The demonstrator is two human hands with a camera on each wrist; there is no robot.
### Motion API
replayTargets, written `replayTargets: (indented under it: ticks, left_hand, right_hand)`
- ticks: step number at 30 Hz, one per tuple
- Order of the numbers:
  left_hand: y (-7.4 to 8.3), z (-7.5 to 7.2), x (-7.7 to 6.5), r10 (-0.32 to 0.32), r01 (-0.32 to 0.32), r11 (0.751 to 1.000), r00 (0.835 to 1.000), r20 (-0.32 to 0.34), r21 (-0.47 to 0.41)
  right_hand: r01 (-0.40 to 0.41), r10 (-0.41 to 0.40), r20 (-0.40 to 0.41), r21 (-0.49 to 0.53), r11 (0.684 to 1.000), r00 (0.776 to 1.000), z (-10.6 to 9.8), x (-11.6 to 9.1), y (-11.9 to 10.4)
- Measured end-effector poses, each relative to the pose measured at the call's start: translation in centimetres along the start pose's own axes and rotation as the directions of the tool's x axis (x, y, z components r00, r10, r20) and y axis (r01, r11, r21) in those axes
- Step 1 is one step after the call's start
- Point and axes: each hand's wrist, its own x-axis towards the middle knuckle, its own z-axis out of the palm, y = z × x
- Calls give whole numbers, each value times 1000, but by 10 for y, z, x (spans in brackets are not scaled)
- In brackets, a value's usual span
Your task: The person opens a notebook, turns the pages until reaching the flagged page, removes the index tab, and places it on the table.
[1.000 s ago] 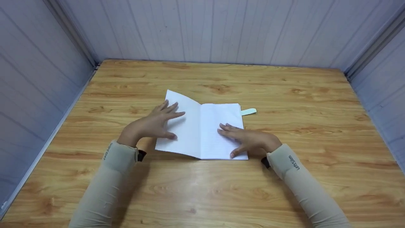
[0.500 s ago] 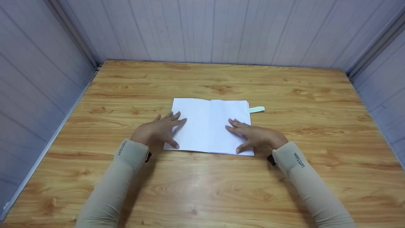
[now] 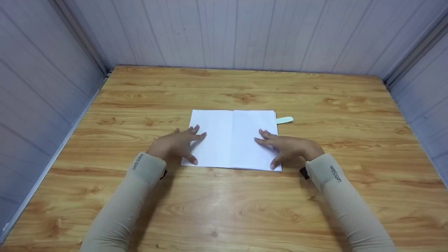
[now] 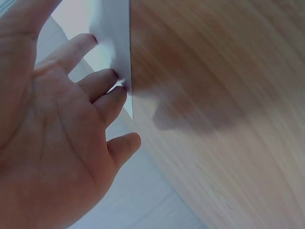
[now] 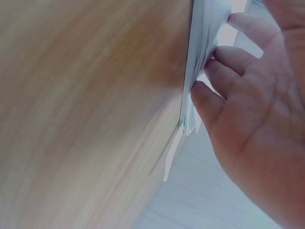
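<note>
An open notebook [image 3: 224, 140] with white pages lies flat on the wooden table, its fold running down the middle. A pale green strip [image 3: 285, 120] sticks out past its right edge near the top. My left hand [image 3: 176, 143] rests spread on the left page's outer edge, thumb near the bottom corner. On the right page's outer edge my right hand [image 3: 288, 147] rests with its fingers spread. In the right wrist view, the fingertips meet the side of the thick page stack [image 5: 202, 43]. The left wrist view has the fingertips at the thin left edge [image 4: 121, 52].
The wooden table [image 3: 217, 206] extends on all sides of the notebook. Pale panelled walls stand behind it [image 3: 224, 35] and to its left [image 3: 38, 87] and right.
The left page, raised at an angle a second ago, now lies flat. The notebook has shifted slightly right, and my right hand has slid a little outward toward the page edge.
</note>
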Motion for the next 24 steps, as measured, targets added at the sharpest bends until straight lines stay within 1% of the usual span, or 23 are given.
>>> replayTargets:
  ticks: [5, 10, 16, 19, 21, 24]
  left_hand:
    - [-4, 2, 0, 26, -25, 999, 1000, 14, -39]
    - [-9, 3, 0, 61, -60, 995, 998, 7, -76]
    - [-17, 6, 0, 117, -118, 988, 993, -12, -102]
    - [-19, 7, 0, 127, -129, 986, 992, -19, -107]
    - [-18, 7, 0, 127, -129, 986, 992, -19, -108]
    - [-19, 8, 1, 123, -124, 985, 992, -16, -119]
  right_hand:
    - [-24, 24, 6, -28, 999, 1000, 0, -1, 0]
    - [-30, 30, 4, -36, 999, 1000, 0, -2, 1]
    - [5, -5, 0, -7, 1000, 1000, 0, -1, 4]
    - [10, -10, 3, 0, 1000, 1000, 0, -1, 5]
    - [4, -4, 7, 2, 1000, 1000, 0, -1, 5]
    - [16, -16, 9, -3, 1000, 1000, 0, -1, 7]
